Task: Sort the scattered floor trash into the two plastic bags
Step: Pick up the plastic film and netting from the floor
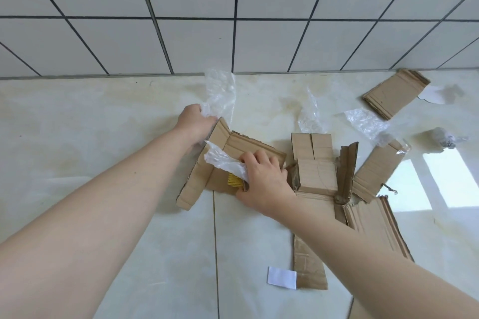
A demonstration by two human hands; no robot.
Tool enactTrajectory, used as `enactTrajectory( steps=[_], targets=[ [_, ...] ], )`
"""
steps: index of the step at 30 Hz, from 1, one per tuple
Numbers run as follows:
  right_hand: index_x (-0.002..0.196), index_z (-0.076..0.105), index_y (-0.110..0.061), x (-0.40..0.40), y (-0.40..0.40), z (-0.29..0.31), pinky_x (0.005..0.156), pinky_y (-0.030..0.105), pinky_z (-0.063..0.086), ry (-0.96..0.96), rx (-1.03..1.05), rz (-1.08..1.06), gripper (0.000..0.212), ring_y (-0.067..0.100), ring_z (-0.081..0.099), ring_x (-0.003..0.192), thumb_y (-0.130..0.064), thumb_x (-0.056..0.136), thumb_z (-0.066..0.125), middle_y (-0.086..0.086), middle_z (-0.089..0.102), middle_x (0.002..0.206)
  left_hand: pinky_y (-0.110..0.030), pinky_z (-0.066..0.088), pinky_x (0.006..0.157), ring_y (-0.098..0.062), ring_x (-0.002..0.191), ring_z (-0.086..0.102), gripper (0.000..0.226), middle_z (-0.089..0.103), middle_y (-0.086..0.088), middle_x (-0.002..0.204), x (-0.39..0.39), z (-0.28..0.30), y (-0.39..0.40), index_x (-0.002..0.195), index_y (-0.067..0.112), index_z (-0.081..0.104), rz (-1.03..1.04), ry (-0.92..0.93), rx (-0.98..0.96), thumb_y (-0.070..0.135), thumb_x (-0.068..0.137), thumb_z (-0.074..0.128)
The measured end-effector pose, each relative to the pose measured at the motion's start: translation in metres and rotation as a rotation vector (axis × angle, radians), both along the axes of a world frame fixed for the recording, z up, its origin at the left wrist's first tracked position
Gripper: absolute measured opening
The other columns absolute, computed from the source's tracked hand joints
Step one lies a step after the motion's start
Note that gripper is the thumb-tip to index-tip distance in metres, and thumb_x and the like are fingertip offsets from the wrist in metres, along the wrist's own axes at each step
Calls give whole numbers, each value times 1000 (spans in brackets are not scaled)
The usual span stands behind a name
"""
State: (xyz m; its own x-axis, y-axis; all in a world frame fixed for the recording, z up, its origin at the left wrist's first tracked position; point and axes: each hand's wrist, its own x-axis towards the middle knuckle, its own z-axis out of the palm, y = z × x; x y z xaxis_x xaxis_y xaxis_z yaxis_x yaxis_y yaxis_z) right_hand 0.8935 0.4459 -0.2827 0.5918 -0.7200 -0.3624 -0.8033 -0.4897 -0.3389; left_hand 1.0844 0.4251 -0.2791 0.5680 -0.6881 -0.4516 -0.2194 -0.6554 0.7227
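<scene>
Here, my left hand (193, 122) pinches a crinkled clear plastic sheet (220, 93) at the far edge of a folded brown cardboard piece (207, 176), the sheet trailing toward the wall. My right hand (261, 179), nearer me, clutches a white plastic scrap (223, 162) atop that cardboard. More clear film (363, 122) lies rightward; no bags visible.

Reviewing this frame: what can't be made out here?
- The two plastic bags: none identifiable in the head view.
- Yellow item: mostly covered by the right hand and its plastic film.
- Left hand fingers: hidden behind the cardboard piece.
- Grey crumpled lump: too blurred to identify.
</scene>
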Motion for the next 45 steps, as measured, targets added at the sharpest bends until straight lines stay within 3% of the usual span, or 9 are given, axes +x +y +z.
enactTrajectory(
  steps=[7, 11, 15, 22, 27, 32, 37, 39, 45],
  targets=[
    [116, 38, -19, -1, 10, 1, 79, 42, 35, 46, -41, 95, 46, 32, 38, 102, -27, 77, 61, 3, 36, 115, -26, 25, 46, -18, 55, 37, 43, 38, 0, 62, -6, -5, -3, 61, 13, 33, 42, -194, 41, 21, 84, 69],
    [118, 36, -18, -6, 17, 1, 87, 50, 40, 96, -39, 184, 48, 33, 38, 103, -26, 78, 62, 7, 36, 117, -28, 34, 63, -23, 79, 44, 18, 50, -6, 89, -4, -6, 4, 90, 11, 49, 81, -247, 12, 10, 81, 65],
    [116, 34, -15, -6, 16, 5, 86, 48, 40, 135, -20, 217, 48, 33, 41, 101, -23, 78, 61, 11, 37, 115, -29, 35, 72, -25, 92, 44, 39, 51, -13, 124, -1, -7, 14, 121, 12, 44, 133, -170, -19, -1, 85, 51],
    [118, 43, -10, -14, 10, 15, 74, 41, 48, 77, 33, 243, 44, 31, 40, 101, -25, 80, 61, 9, 38, 112, -25, 37, 79, -27, 92, 52, 38, 53, -15, 122, 3, 8, 35, 95, 7, 70, 96, -323, -121, -4, 86, 35],
    [118, 49, -13, -30, 9, 15, 85, 42, 49, -26, 118, 119, 44, 30, 39, 103, -26, 78, 60, 6, 39, 111, -26, 35, 76, -25, 83, 44, 27, 42, -16, 111, 7, 15, 53, 75, 1, 59, 119, -427, -181, -1, 87, 35],
    [91, 47, -16, -39, 10, 22, 59, 29, 39, -184, 252, -85, 25, 25, 53, 81, -25, 73, 63, 0, 49, 88, -24, 31, 76, -22, 88, 44, 25, 49, -9, 102, 11, 26, 63, 83, -6, 61, 227, -385, -227, 4, 87, 38],
    [62, 56, -19, -51, 14, 35, 55, 30, 44, -336, 528, -293, 7, 15, 53, 55, -19, 67, 61, 1, 53, 59, -30, 35, 66, -22, 75, 45, 20, 52, 1, 69, -8, 39, 92, 77, -3, 57, 258, -301, -256, 4, 86, 41],
    [50, 48, -24, -53, 19, 42, 54, 25, 41, -391, 602, -334, 26, 12, 47, 52, -13, 70, 60, -3, 48, 54, -30, 35, 64, -22, 74, 45, 19, 53, -2, 71, -12, 39, 107, 74, -1, 55, 252, -286, -252, 4, 86, 41],
    [76, 58, -8, -56, 33, 73, 49, 15, 39, -454, 668, -395, 5, 4, 47, 51, -6, 80, 59, -12, 49, 51, -29, 34, 58, -19, 64, 41, 26, 44, 1, 64, -19, 60, 162, 63, 14, 44, 310, -102, -266, 9, 88, 48]
  ],
)
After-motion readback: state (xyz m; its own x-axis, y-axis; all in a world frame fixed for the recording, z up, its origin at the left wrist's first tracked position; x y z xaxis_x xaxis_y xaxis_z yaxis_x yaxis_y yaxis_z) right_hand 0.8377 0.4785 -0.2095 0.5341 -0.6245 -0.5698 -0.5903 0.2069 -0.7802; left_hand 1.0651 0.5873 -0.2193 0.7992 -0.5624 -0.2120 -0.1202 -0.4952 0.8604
